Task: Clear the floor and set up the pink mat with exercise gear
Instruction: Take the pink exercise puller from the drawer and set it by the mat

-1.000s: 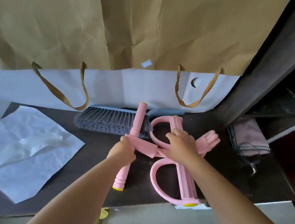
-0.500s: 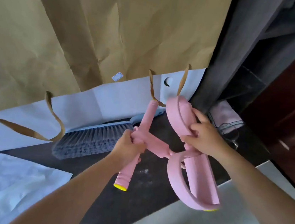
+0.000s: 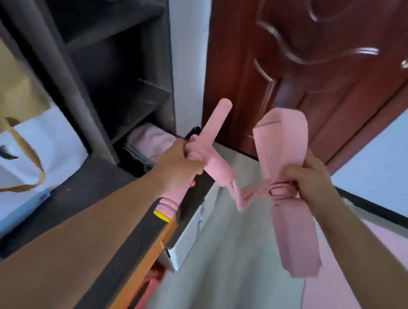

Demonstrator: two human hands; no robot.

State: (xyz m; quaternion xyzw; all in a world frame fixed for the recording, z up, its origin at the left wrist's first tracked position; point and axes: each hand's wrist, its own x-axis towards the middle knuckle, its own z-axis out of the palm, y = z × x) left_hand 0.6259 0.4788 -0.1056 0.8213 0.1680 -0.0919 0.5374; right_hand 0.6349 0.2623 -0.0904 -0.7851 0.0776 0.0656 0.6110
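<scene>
I hold a pink resistance pedal puller in both hands, in the air in front of a door. My left hand (image 3: pixel 184 159) grips its pink handle bar (image 3: pixel 212 127), which has a yellow end cap at the bottom. My right hand (image 3: pixel 305 177) is closed around the pink foot loops (image 3: pixel 284 143) where they bunch together; one loop stands up, the other hangs down. Pink elastic cords (image 3: pixel 241 195) run between my two hands. A corner of the pink mat (image 3: pixel 376 273) lies on the floor at lower right, under my right forearm.
A dark shelf unit (image 3: pixel 113 48) stands at left with a dark desktop (image 3: pixel 85 191) below it, carrying a brown-and-white paper bag (image 3: pixel 10 115). A red-brown wooden door (image 3: pixel 325 53) is straight ahead. Pale floor tiles (image 3: pixel 234 273) lie below.
I lifted the pedal puller off the dark desktop and turned right toward the door. The brush and crumpled white paper have left the view. The mat's corner has come into view.
</scene>
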